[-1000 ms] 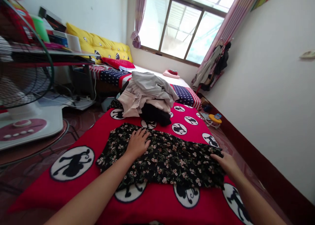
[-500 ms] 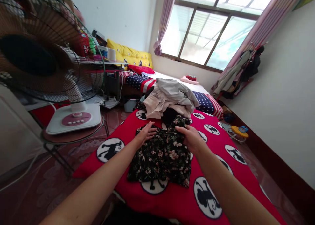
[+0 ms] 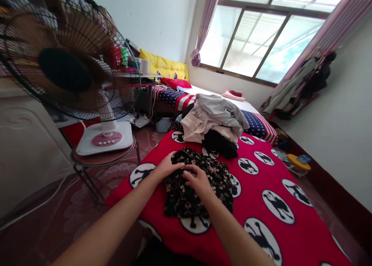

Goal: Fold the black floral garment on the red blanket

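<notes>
A black garment with a small floral print lies bunched and partly folded on the red blanket. My left hand rests at its upper left edge, thumb stretched across the cloth and apart from the fingers. Just to the right, my right hand is over the middle of the garment, its fingers loosely bent and spread. The fingertips of both hands come close together. Beyond the garment sits a pile of clothes, with a light grey piece, a cream piece and a black piece.
A fan stands on a round stool to the left. Behind the pile is a bed with a star-and-stripe cover. Clothes hang by the right wall, above a small yellow stool.
My right hand has moved left across the garment and let go of its upper right part, which is now folded inward. The black piece at the pile shows more. The view has shifted left.
</notes>
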A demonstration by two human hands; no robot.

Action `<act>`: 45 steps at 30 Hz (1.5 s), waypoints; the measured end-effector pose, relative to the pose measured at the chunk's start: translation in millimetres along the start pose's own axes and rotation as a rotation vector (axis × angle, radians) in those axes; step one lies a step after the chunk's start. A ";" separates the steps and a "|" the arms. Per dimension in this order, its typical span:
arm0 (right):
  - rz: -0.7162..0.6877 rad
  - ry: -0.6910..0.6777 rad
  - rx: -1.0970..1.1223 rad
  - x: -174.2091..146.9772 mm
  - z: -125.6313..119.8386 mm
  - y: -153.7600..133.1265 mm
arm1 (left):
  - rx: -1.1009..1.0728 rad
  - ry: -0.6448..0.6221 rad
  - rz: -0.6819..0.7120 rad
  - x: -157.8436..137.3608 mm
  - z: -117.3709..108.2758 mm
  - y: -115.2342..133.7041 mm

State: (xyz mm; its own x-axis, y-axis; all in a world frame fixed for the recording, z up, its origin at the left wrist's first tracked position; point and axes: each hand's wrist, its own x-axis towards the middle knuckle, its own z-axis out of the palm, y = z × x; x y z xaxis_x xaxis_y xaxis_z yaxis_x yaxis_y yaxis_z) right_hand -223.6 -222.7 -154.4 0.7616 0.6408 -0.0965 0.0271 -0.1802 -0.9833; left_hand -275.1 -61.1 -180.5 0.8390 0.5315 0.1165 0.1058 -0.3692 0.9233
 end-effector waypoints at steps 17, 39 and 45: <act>-0.343 0.481 -0.855 39.6 -129.2 34.8 | 0.474 -0.110 0.497 -58.5 43.3 32.4; -0.047 0.683 -0.823 91.7 -155.6 49.3 | 0.608 -0.304 0.449 -7.7 44.8 35.2; -0.392 0.531 -0.814 32.5 -128.2 25.1 | 0.601 -0.411 0.343 33.1 52.9 18.5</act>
State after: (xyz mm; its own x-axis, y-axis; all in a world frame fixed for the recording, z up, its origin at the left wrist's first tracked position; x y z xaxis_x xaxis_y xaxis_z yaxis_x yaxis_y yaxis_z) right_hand -115.2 -302.1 -162.5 0.7861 0.3886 0.4807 0.6112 -0.6048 -0.5106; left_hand -217.1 -90.6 -178.9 0.9938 0.0340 0.1061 -0.0227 -0.8704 0.4918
